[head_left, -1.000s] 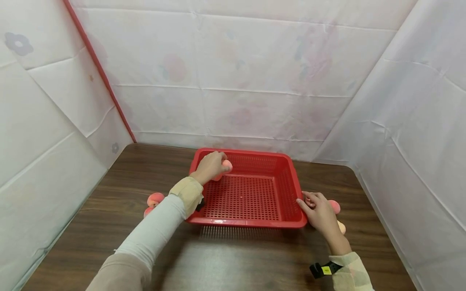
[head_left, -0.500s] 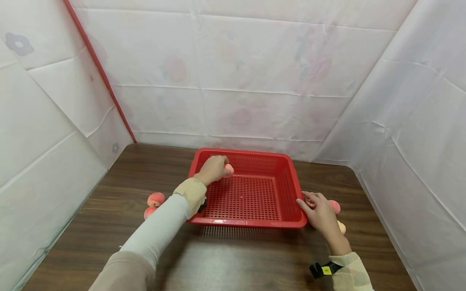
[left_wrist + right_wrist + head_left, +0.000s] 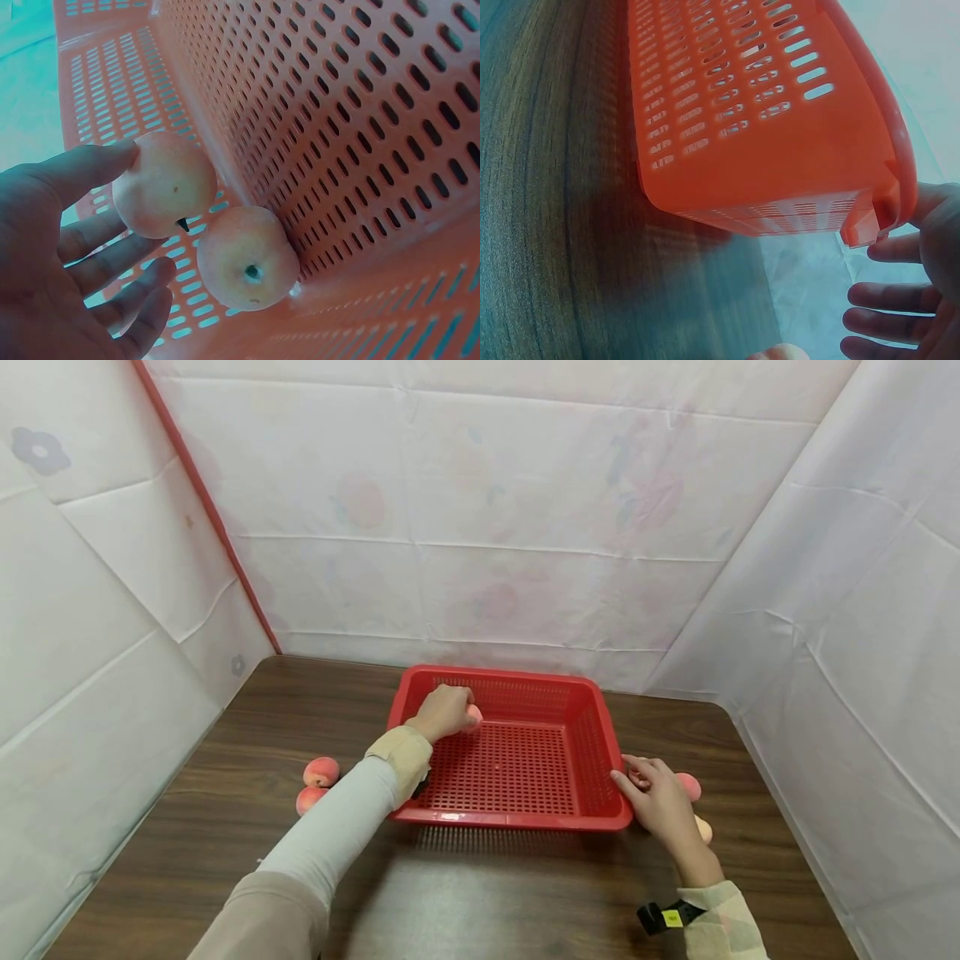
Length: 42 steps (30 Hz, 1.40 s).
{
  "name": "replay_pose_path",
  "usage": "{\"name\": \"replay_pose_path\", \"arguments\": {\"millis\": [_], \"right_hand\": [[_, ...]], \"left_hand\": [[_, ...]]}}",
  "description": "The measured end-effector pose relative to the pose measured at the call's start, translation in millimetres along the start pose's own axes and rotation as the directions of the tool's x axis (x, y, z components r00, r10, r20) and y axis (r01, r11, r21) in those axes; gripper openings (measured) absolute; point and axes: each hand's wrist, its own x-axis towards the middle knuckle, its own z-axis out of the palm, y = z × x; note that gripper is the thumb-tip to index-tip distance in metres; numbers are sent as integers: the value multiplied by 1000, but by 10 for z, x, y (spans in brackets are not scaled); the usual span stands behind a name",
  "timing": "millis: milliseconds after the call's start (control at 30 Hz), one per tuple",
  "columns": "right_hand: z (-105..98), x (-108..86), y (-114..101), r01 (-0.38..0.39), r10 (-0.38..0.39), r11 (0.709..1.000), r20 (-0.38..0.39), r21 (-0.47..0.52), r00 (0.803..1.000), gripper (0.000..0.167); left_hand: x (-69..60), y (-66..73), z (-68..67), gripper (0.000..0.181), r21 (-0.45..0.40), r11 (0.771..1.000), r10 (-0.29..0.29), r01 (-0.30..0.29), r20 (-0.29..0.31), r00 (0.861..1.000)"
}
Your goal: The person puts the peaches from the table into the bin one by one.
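Inside the red plastic basket (image 3: 495, 820), near its far left corner, my left hand (image 3: 442, 712) holds a peach (image 3: 473, 717) between thumb and fingers. The left wrist view shows the held peach (image 3: 166, 184) just beside a second peach (image 3: 249, 259) lying on the slotted floor against the wall. That second one is hidden behind the hand in the head view. At the basket's right side my right hand (image 3: 662, 802) grips the rim, thumb on top and fingers at the outside. The right wrist view shows the thumb and index finger at the rim's corner (image 3: 900, 180).
Left of the basket, a peach (image 3: 321, 772) and another peach (image 3: 310, 799) lie on the brown wooden table (image 3: 480, 893). Beyond my right hand are a pink peach (image 3: 688, 787) and a yellowish one (image 3: 703, 829). White sheeting (image 3: 525, 510) surrounds the table.
My left hand has moved slightly right, lower and nearer within the basket, carrying the peach. The right hand and the basket have stayed put.
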Motion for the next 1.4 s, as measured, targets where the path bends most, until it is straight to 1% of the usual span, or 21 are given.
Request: {"name": "replay_pose_path", "arguments": {"millis": [233,433,600,800,933,1033,1267,1400], "right_hand": [[-5,2,10,4,-4,1000,-2,-9,1000,45],[-9,0,30,0,1,1000,3,-15,1000,45],[-20,-3,37,-7,8,1000,5,-19,1000,45],[-16,3,33,1,-1,1000,-8,-10,1000,44],[-11,7,26,6,-6,1000,-7,-9,1000,43],[-7,6,20,4,-4,1000,-6,-10,1000,43],[-7,13,15,-4,4,1000,3,-14,1000,43],[-12,25,13,-7,7,1000,5,-15,1000,44]], "left_hand": [[24,7,24,33,61,998,9,-11,27,1000],[48,13,37,30,82,996,28,-31,37,999],[67,11,49,29,101,994,41,-46,57,998],[107,-19,68,31,137,990,20,-29,71,997],[105,-23,65,31,127,992,11,-21,78,997],[101,-25,62,29,110,994,14,-21,70,997],[96,-38,65,16,106,994,18,-21,28,999],[98,-36,54,6,102,995,8,-11,23,1000]]}}
